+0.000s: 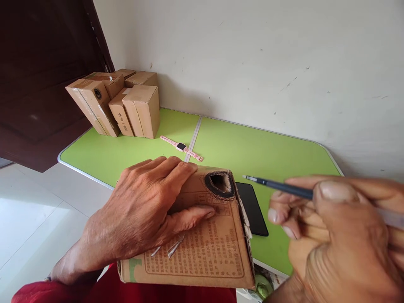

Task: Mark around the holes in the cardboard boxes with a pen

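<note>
Head view: right hand [344, 235] pinches a pen [284, 188], tip [248, 177] just right of the box [202, 256]; left hand [142, 206] clasps the box, thumb spread. Black slab [252, 208] lies right of the box, partly hidden; watch [181, 146] lies beyond the box.

Left hand [148, 202] sits left of frame centre, palm down, thumb [189, 218] extended rightward; its wrist [71, 257] lies at lower left. Right hand [341, 235] occupies lower right, thumb and forefinger [311, 180] pinched, other fingers [279, 213] curled.
</note>
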Action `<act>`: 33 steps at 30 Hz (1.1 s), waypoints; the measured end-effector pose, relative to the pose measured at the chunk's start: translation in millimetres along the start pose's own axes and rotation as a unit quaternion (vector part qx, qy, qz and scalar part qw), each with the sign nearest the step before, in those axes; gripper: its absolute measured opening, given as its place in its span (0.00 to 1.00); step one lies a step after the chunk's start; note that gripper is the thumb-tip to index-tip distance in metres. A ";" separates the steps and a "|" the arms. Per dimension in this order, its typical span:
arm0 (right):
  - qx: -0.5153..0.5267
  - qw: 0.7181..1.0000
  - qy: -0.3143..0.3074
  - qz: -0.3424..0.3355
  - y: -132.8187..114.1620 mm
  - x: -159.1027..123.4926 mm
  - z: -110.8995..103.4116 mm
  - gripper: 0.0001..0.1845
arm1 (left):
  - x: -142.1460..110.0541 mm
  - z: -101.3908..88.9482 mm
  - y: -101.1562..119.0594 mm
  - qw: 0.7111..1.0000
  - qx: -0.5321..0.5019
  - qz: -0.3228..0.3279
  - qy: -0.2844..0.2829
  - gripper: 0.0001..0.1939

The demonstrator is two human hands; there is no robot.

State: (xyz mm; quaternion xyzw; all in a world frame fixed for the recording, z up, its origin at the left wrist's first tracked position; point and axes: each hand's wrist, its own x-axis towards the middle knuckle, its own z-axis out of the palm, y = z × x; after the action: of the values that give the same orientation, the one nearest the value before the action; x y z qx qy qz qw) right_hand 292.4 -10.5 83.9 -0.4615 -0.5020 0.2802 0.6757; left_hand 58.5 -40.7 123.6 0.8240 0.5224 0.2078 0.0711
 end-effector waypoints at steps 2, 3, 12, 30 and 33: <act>0.043 0.999 0.026 -0.019 16.8 20.1 7.5 0.11 | -1.7 -1.4 -0.5 1.000 0.003 -0.004 0.004 0.27; 0.036 0.998 0.028 -0.034 29.4 30.4 10.2 0.15 | -2.7 -2.2 -0.8 1.000 0.003 -0.005 0.007 0.27; -0.508 0.781 -0.305 0.196 146.1 39.7 35.7 0.24 | -13.0 -10.4 -13.9 0.998 -0.023 -0.050 0.026 0.22; -0.623 0.730 -0.164 0.229 147.8 9.1 -15.1 0.35 | -9.5 -11.2 -27.4 0.996 -0.023 -0.078 0.038 0.20; -0.636 0.711 -0.132 0.270 147.6 2.5 -39.0 0.45 | -10.7 -12.8 -25.2 0.996 -0.024 -0.067 0.048 0.18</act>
State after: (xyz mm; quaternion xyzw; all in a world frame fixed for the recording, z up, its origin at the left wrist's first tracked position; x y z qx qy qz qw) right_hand 342.2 39.8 -51.3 -0.8561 -0.4998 0.1238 0.0448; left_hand 28.2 -40.4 123.9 0.7743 0.5738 0.2546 0.0797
